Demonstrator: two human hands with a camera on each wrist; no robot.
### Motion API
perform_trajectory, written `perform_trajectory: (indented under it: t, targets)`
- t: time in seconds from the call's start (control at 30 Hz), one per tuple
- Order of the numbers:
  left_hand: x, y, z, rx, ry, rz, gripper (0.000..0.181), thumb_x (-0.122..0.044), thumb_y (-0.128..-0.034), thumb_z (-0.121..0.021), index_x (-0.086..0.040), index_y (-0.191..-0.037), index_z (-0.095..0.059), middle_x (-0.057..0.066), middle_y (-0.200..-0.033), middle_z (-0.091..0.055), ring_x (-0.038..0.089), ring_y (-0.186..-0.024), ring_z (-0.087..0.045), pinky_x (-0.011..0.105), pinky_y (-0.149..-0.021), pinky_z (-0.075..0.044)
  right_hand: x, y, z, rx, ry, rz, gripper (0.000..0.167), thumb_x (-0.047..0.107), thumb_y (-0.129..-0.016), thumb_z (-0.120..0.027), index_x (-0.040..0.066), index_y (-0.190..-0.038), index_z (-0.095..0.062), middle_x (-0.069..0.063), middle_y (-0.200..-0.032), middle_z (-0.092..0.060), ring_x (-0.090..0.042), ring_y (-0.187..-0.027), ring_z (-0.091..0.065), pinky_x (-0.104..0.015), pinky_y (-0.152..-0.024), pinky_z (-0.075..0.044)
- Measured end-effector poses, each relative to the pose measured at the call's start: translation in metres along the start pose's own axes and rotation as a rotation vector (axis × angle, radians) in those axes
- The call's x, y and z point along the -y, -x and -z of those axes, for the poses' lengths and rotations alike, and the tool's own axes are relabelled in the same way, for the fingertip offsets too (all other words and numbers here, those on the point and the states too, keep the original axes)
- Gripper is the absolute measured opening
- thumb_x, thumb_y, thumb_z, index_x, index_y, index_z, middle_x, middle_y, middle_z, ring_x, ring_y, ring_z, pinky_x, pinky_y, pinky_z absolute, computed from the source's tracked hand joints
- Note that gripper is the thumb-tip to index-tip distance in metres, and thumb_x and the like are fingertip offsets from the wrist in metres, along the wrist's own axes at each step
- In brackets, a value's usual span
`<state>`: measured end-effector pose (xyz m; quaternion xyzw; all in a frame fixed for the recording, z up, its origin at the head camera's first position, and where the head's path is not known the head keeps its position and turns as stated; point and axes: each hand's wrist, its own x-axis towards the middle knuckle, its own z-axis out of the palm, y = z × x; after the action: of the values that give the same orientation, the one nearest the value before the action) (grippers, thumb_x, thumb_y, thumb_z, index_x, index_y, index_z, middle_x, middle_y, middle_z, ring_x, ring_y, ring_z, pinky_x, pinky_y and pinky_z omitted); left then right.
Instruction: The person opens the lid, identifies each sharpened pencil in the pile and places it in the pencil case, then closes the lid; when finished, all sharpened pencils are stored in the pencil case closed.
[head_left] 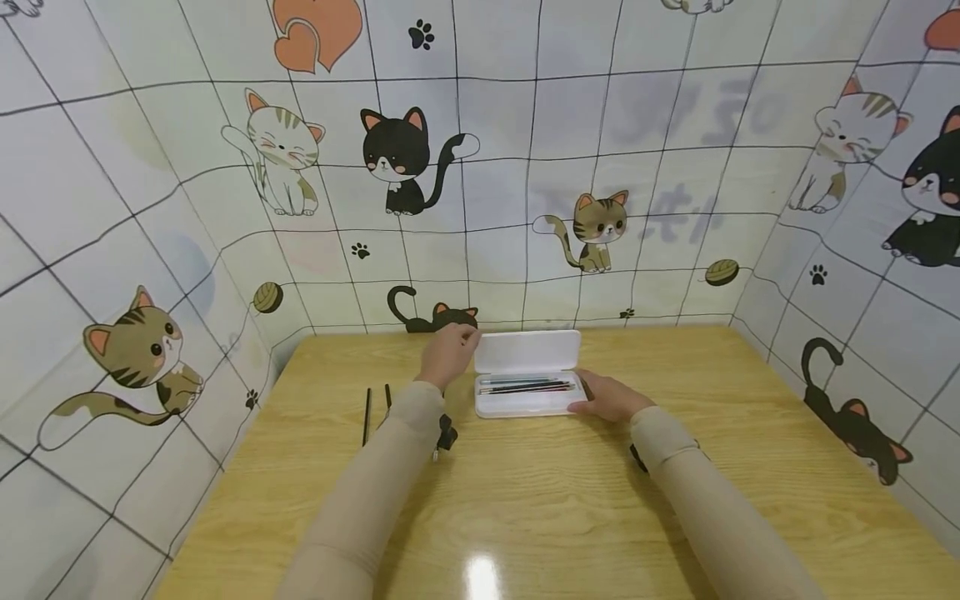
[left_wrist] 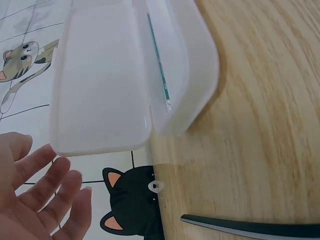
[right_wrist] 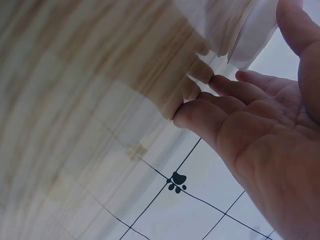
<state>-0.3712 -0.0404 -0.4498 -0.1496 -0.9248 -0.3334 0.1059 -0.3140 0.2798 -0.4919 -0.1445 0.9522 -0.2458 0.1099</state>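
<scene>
A white pencil case (head_left: 525,404) stands on the table with its lid (head_left: 528,352) raised at the back. Several slim pencil-like sticks (head_left: 525,386) lie inside it. At the upper left edge of the lid is my left hand (head_left: 446,354). Its fingers (left_wrist: 47,185) are loosely bent, and one fingertip meets the lid's corner in the left wrist view. My right hand (head_left: 611,398) holds the right end of the case, thumb at the front corner and fingers behind. The right wrist view shows its fingertips (right_wrist: 187,114) against the table, with only a bit of the case visible.
Two thin black sticks (head_left: 367,415) lie left of the case, one partly behind the left sleeve. The wooden table (head_left: 525,492) ends at a cat-patterned cloth wall (head_left: 495,192) close behind the case.
</scene>
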Motion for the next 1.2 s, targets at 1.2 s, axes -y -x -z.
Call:
perform_trajectory:
  t: [1.2]
  targets:
    - [0.017,0.001,0.013,0.44,0.247,0.099,0.026,-0.038,-0.0978,-0.068,-0.016,-0.11,-0.072,0.013,-0.111,-0.068,0.03,-0.097,-0.062,0.044,-0.083,-0.056,-0.023,0.0,0.038,0.138,-0.424,-0.025,0.066,0.041,-0.112,-0.03,-0.005,-0.158,-0.022,-0.031,-0.162,-0.02,-0.052,-0.147,-0.018,-0.066,-0.108,-0.036]
